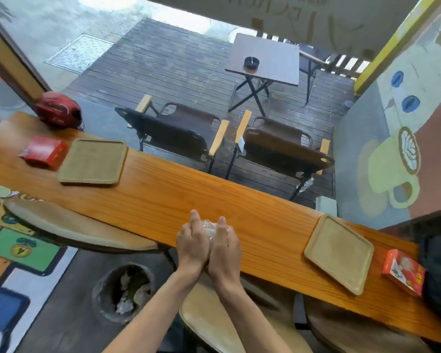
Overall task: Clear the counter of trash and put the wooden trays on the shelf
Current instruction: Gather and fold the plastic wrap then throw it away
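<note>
My left hand (pixel 192 242) and my right hand (pixel 224 247) are pressed together over the near edge of the wooden counter (pixel 163 189), squeezing a crumpled clear plastic wrapper (pixel 209 229) between them. Only a bit of the wrapper shows between the fingers. One wooden tray (pixel 93 161) lies flat on the counter to the left. A second wooden tray (pixel 339 253) lies flat to the right. A dark round trash bin (pixel 124 291) with crumpled waste inside stands on the floor below, left of my arms.
A red box (pixel 45 151) and a red helmet (pixel 59 109) sit at the counter's left end. A red-and-white carton (pixel 402 272) and a black bag (pixel 438 273) sit at the right end. Stools stand under the counter; chairs and a folding table are outside.
</note>
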